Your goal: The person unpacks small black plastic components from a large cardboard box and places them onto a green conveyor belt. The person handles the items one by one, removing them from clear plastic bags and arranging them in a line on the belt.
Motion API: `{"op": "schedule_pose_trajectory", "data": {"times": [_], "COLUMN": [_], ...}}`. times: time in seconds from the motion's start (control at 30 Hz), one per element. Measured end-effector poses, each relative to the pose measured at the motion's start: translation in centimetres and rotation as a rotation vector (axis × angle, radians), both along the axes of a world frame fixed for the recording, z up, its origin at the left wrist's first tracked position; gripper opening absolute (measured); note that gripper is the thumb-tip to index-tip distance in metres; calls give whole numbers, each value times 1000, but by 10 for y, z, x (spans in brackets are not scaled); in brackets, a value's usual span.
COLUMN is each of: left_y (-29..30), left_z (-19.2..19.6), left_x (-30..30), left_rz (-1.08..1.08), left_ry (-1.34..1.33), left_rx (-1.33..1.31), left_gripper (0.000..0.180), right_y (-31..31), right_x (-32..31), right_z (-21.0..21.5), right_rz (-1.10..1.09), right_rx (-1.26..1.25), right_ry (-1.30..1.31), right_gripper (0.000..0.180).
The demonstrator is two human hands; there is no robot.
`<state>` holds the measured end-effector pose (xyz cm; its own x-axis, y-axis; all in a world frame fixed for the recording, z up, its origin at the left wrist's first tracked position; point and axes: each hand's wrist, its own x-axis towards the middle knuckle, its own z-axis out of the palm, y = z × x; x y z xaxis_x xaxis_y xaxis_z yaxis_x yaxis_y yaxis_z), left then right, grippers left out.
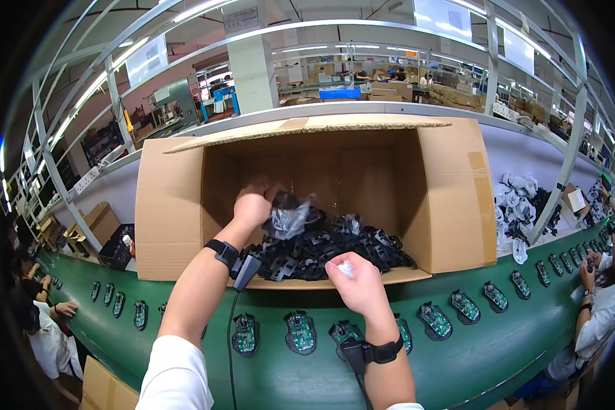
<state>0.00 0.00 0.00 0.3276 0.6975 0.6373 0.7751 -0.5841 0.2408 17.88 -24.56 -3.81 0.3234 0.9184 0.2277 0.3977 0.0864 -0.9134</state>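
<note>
So the thing I'm on is a dark part [286,199] right at the fingertips of my left hand [254,203], with a crumpled clear bag [289,222] just below and to the right of those fingers. Left fingers are bent in narrow against the part, but it's blurry from my end, so I can't tell if they've actually closed on it. My right hand [360,283], nearer me and off to the right, is pinching a small wad of clear plastic [346,268].

I reckon the trick is taking the part by its solid body, since the film looks slippery and would probably slide. I'd lift straight up too: the heap of black parts [321,254] under the left hand is all hooks and cutouts, probably happy to snag. And I'd keep the cable on the left wrist strap [223,253] from catching the box edge.

Around both hands there's a plain matte cardboard box [172,205], raw corrugated edge showing. Nearer me than the right hand, rounded black bases with green circuit boards [300,333] sit along a smooth green belt [458,369].
</note>
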Motion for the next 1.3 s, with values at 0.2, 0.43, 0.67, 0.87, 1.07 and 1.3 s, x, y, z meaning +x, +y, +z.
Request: {"op": "schedule_pose_trajectory", "data": {"times": [0.2, 0.43, 0.67, 0.87, 1.07, 1.3], "left_y": [-24, -8, 6, 23, -94, -208], "left_z": [16, 30, 26, 18, 26, -7], "left_x": [27, 15, 7, -7, 45, 73], "left_rz": [85, 194, 94, -23, -559, -1162], "left_ry": [93, 283, -189, -152, -530, -629], "left_rx": [248, 19, 92, 181, -16, -803], "left_gripper": [37, 35, 28, 36, 20, 33], "right_y": [0, -1, -6, -6, 15, -2], "right_x": [7, 1, 3, -6, -9, 1], "right_z": [-10, -8, 2, 3, -21, -2], "right_rz": [-24, -6, 25, 75, -103, -25], "right_rx": [69, 97, 9, 6, 418, 737], "right_ry": [-64, -45, -59, -80, 293, 761], "right_gripper": [27, 28, 36, 39, 24, 39]}}
